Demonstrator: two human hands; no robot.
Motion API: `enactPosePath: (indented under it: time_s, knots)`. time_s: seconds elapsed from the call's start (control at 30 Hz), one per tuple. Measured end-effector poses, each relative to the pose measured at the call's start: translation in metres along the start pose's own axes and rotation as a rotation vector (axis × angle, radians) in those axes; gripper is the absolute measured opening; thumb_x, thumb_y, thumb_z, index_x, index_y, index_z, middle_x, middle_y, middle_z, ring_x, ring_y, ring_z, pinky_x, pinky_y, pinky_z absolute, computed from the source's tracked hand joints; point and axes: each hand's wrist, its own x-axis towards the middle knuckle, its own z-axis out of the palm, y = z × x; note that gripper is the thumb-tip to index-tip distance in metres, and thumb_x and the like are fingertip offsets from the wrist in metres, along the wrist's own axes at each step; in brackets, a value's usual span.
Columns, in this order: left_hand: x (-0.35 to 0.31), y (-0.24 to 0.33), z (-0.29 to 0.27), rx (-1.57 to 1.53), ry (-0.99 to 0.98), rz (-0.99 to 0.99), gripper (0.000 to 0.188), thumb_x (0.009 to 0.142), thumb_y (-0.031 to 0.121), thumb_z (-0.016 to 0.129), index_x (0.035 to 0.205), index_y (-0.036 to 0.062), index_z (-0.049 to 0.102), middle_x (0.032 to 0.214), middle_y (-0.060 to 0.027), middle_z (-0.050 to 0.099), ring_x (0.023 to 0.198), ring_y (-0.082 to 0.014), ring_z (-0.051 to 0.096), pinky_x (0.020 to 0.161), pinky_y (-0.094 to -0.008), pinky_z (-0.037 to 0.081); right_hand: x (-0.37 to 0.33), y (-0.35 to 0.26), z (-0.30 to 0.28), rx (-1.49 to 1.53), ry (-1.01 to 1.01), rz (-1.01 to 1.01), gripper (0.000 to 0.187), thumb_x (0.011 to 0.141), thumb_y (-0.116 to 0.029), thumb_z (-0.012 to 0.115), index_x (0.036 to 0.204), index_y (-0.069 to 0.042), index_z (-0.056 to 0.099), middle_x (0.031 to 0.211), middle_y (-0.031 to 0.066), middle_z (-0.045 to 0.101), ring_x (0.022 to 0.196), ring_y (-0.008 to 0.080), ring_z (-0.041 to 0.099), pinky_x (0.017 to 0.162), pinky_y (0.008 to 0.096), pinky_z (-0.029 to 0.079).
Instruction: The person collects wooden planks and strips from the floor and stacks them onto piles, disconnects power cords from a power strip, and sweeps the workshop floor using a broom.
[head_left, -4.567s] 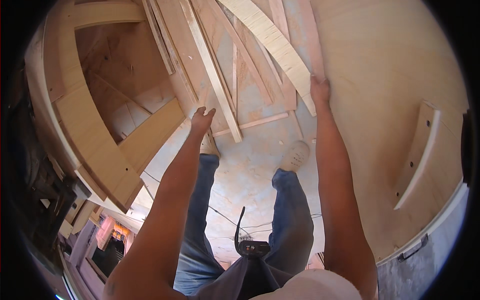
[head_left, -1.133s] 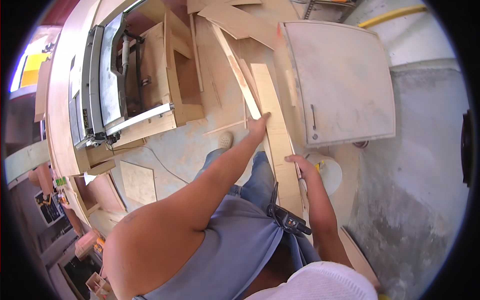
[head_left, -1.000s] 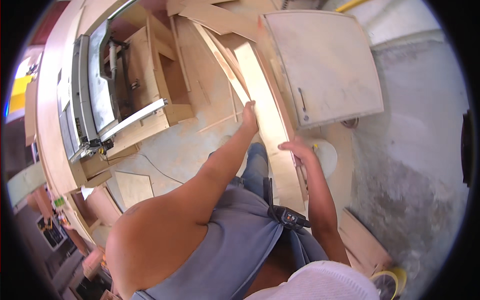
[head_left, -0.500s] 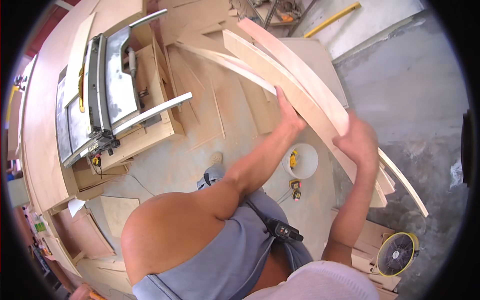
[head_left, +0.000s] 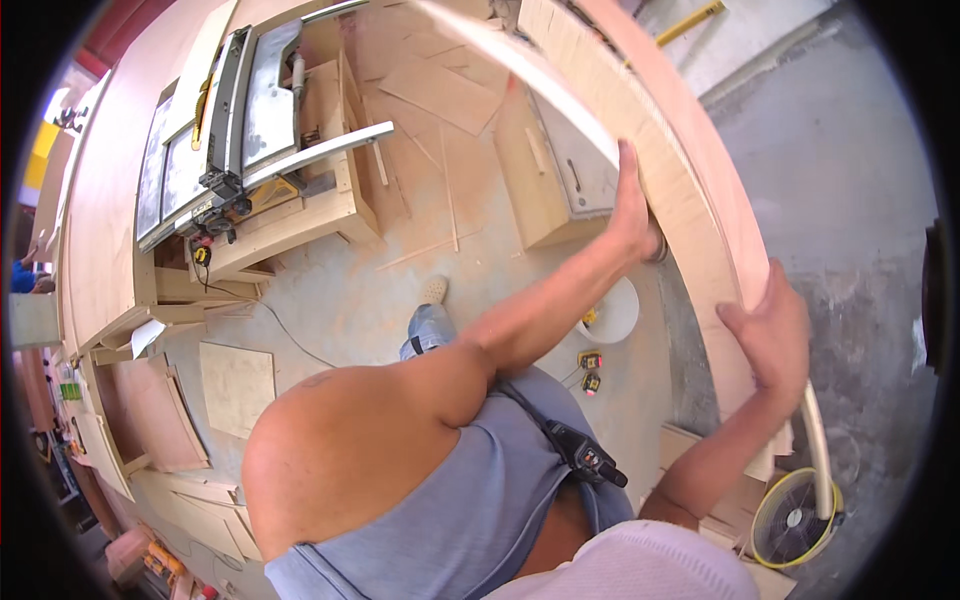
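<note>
A bundle of long plywood strips (head_left: 690,200) slants across the right side of the view, from the far edge down toward me. One strip on its outer side is pinkish (head_left: 725,180); another with a pale edge (head_left: 560,90) fans out to the left. My left hand (head_left: 637,215) grips the bundle's left side, thumb up along the edge, its other fingers mostly hidden beneath. Nearer to me, my right hand (head_left: 775,330) is closed around the outer right side, thumb lying on top. A narrow strip end (head_left: 815,440) pokes out below my right hand.
At left, a table saw (head_left: 228,120) sits in a wooden bench (head_left: 300,222). On the floor are a white bucket (head_left: 622,312), small yellow-and-black tools (head_left: 590,372) and a cord (head_left: 285,325). A wooden cabinet (head_left: 530,200) stands ahead, a yellow fan (head_left: 795,520) at lower right.
Both hands and the strips have shifted right; the right hand is lower, and the strips' far ends now reach the top edge. The cabinet behind them has come into view.
</note>
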Motion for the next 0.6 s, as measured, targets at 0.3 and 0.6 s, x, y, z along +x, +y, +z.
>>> enactPosePath:
  time_s: [0.3, 0.6]
  knots:
    - [0.033, 0.045, -0.017, 0.318, -0.185, 0.158, 0.062, 0.086, 0.060, 0.047, 0.115, 0.0051, 0.050, 0.089, -0.0076, 0.059, 0.077, -0.0174, 0.060, 0.069, -0.0337, 0.054, 0.007, 0.011, 0.107, 0.406, 0.228, -0.045, 0.049, 0.065, -0.022, 0.071, 0.103, 0.001, 0.052, 0.089, 0.0261, 0.063, 0.085, 0.0420, 0.062, 0.074, 0.0448, 0.048]
    - [-0.029, 0.149, -0.004, 0.567, -0.067, 0.512, 0.067, 0.073, 0.040, 0.074, 0.121, 0.0007, 0.048, 0.104, -0.0084, 0.059, 0.089, -0.0164, 0.059, 0.076, -0.0315, 0.051, 0.021, -0.054, 0.192, 0.662, 0.392, -0.435, 0.053, 0.065, -0.015, 0.076, 0.108, 0.005, 0.052, 0.093, 0.0243, 0.061, 0.088, 0.0367, 0.061, 0.077, 0.0399, 0.048]
